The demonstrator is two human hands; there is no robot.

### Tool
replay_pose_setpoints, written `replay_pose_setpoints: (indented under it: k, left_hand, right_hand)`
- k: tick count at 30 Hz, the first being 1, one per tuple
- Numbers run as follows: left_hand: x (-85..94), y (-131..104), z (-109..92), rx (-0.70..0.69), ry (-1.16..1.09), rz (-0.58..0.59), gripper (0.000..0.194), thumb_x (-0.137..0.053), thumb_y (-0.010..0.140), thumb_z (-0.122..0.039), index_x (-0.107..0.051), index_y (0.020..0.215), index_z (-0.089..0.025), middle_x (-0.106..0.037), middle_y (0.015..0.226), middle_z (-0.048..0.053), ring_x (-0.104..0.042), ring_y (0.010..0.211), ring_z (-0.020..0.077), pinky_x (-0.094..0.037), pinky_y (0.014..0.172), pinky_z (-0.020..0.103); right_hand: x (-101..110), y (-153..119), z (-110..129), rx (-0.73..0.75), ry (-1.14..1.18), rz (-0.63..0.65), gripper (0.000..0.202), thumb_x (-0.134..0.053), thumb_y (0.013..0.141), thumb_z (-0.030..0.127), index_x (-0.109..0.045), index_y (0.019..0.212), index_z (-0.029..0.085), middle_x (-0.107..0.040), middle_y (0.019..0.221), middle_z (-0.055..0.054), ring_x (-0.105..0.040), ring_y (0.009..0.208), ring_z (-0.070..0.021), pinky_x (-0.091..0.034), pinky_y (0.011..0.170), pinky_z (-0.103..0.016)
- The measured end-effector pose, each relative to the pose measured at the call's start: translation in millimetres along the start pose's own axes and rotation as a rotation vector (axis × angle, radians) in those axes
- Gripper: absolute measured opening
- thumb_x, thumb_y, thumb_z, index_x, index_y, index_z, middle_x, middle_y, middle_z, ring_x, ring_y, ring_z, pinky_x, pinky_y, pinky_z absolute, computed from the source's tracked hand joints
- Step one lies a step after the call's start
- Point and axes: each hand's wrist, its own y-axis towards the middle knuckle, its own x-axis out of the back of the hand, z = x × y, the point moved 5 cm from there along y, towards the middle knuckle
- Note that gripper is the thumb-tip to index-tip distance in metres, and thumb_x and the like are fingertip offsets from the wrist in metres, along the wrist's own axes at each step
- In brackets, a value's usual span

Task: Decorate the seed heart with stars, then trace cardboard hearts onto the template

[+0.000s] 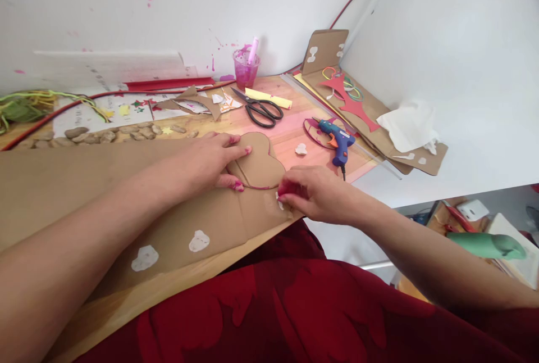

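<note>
My left hand (217, 163) lies with its fingers spread over the left side of a cardboard heart (263, 163), which rests on a large cardboard sheet (185, 200). Close to the sheet's right corner, my right hand (314, 191) is closed in a pinch on a small white paper patch (278, 200). Its curled fingers partly hide that patch. Two more white patches, a rounded one (199, 241) and a larger one (145, 258), stick to the sheet near its front edge. A torn white scrap (300, 149) lies on the table beyond my right hand.
A blue glue gun (337, 139) lies on the right over a round piece. Black-handled scissors (261, 111) and a pink cup (246, 68) stand behind the heart. Stones (105, 136) line the sheet's back edge. Folded cardboard (366, 107) holds red paper and white tissue (408, 124).
</note>
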Motion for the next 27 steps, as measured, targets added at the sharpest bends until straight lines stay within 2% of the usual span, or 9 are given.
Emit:
replay_pose_setpoints:
  k: [3, 6, 11, 16, 27]
  left_hand:
    - [1.2, 0, -1, 0.011, 0.008, 0.01, 0.079, -0.067, 0.084, -0.059, -0.048, 0.153, -0.028, -0.042, 0.161, 0.012, -0.044, 0.142, 0.0367, -0.036, 0.114, 0.043]
    - [3.1, -1, -3, 0.017, 0.007, 0.017, 0.078, -0.067, 0.084, -0.058, -0.048, 0.153, -0.028, -0.042, 0.161, 0.013, -0.044, 0.142, 0.0362, -0.036, 0.114, 0.043]
    - [3.0, 0, -2, 0.007, -0.015, 0.013, 0.079, -0.068, 0.083, -0.059, -0.049, 0.153, -0.027, -0.042, 0.161, 0.013, -0.044, 0.142, 0.037, -0.035, 0.114, 0.043]
    - [1.8, 0, -1, 0.004, -0.028, 0.007, 0.08, -0.067, 0.082, -0.061, -0.05, 0.152, -0.026, -0.043, 0.161, 0.014, -0.044, 0.142, 0.0375, -0.036, 0.114, 0.043]
    - [2.7, -1, -2, 0.007, -0.018, 0.007, 0.079, -0.066, 0.083, -0.061, -0.049, 0.152, -0.026, -0.043, 0.16, 0.013, -0.043, 0.142, 0.0372, -0.035, 0.114, 0.044]
  right_hand:
    - [-7, -6, 2, -0.183, -0.038, -0.13, 0.009, -0.075, 0.084, 0.022, -0.068, 0.086, 0.016, -0.067, 0.078, -0.002, -0.058, 0.069, -0.0158, -0.038, 0.066, -0.028]
    - [-16, -12, 5, -0.275, -0.022, -0.208, 0.009, -0.074, 0.085, 0.023, -0.067, 0.084, 0.018, -0.068, 0.078, -0.002, -0.058, 0.068, -0.016, -0.038, 0.065, -0.028]
    - [-24, -17, 10, -0.304, -0.037, -0.3, 0.01, -0.066, 0.09, 0.026, -0.063, 0.082, 0.019, -0.067, 0.079, -0.004, -0.058, 0.071, -0.018, -0.038, 0.067, -0.03]
    - [-27, -17, 13, -0.317, -0.093, -0.305, 0.01, -0.061, 0.09, 0.024, -0.057, 0.082, 0.019, -0.064, 0.08, -0.005, -0.055, 0.07, -0.0187, -0.036, 0.066, -0.031]
    - [-21, -25, -1, -0.364, 0.004, -0.35, 0.011, -0.06, 0.088, 0.022, -0.058, 0.078, 0.019, -0.065, 0.074, -0.004, -0.055, 0.066, -0.017, -0.036, 0.062, -0.029]
